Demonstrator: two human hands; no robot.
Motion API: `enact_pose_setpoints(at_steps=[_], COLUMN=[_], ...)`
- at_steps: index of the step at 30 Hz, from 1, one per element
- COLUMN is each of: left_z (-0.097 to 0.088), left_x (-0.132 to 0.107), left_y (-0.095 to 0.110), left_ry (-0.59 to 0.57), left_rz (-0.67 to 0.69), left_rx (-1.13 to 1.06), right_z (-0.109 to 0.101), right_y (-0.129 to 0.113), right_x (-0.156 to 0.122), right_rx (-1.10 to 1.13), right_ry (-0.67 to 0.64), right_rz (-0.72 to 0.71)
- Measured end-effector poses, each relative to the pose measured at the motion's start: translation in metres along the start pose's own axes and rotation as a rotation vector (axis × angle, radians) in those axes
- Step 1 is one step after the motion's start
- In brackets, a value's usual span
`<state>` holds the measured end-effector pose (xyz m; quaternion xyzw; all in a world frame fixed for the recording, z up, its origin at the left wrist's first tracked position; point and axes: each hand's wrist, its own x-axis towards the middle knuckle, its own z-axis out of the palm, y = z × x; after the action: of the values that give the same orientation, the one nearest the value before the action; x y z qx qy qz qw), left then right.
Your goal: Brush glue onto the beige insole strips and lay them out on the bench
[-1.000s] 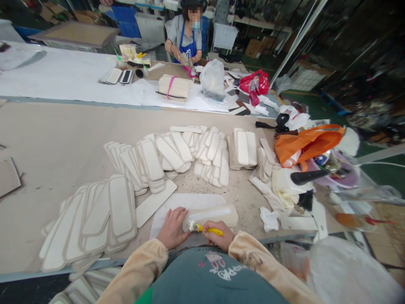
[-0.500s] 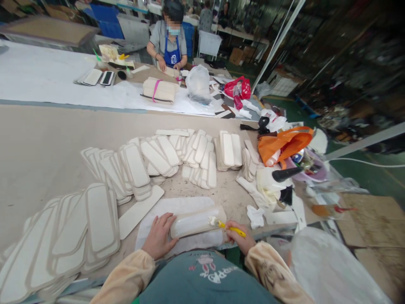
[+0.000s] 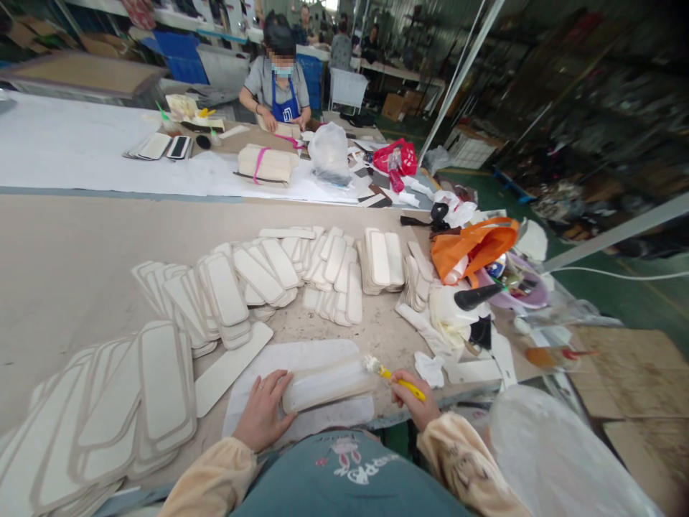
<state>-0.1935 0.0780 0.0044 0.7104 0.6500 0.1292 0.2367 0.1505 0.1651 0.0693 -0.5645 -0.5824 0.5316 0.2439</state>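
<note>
In front of me a long pale panel with rounded ends [image 3: 328, 384] lies on a white sheet [image 3: 252, 373] near the table's front edge. My left hand [image 3: 266, 409] rests open on the panel's left end, fingers spread. A brush with a yellow handle [image 3: 412, 388] is gripped in my right hand [image 3: 414, 402]. Its whitish bristles [image 3: 371, 362] are at the panel's right end; whether they touch it I cannot tell. Left of the sheet lies a long plain strip [image 3: 234, 370], beside a fanned pile of large white panels [image 3: 166, 388].
More fanned stacks of panels [image 3: 272, 269] spread across the table's middle. To the right are an orange bag [image 3: 474, 248], a purple basin [image 3: 532, 291], crumpled white paper [image 3: 429, 368] and a clear plastic bag [image 3: 560, 452]. A co-worker [image 3: 280, 86] works at the far table.
My right hand has moved the brush slightly right and up, toward the panel's right end. My left hand stays on the left end. The whole view has shifted a little.
</note>
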Motion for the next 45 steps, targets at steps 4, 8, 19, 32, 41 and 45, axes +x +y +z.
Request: enact_pose_setpoints(at_steps=[4, 8, 19, 32, 41, 45], left_z=[0.002, 0.004, -0.001, 0.004, 0.007, 0.009], left_x=[-0.002, -0.004, -0.008, -0.006, -0.007, -0.006], left_y=[0.0, 0.001, 0.007, 0.005, 0.002, 0.0], left_ry=[0.014, 0.032, 0.021, 0.063, 0.083, 0.084], left_rz=[-0.007, -0.032, -0.107, -0.087, -0.066, -0.062], left_rx=[-0.011, -0.037, -0.13, -0.178, -0.169, -0.162], right_z=[0.011, 0.003, 0.052, 0.118, 0.121, 0.131], right_y=[0.001, 0.002, -0.036, -0.035, -0.042, -0.04], right_x=[0.005, 0.004, 0.006, 0.022, 0.023, 0.028], right_rx=[-0.044, -0.146, 0.224, 0.139, 0.281, 0.252], right_ry=[-0.04, 0.008, -0.33, -0.461, -0.509, -0.491], right_rz=[-0.004, -0.008, 0.007, 0.034, 0.099, 0.134])
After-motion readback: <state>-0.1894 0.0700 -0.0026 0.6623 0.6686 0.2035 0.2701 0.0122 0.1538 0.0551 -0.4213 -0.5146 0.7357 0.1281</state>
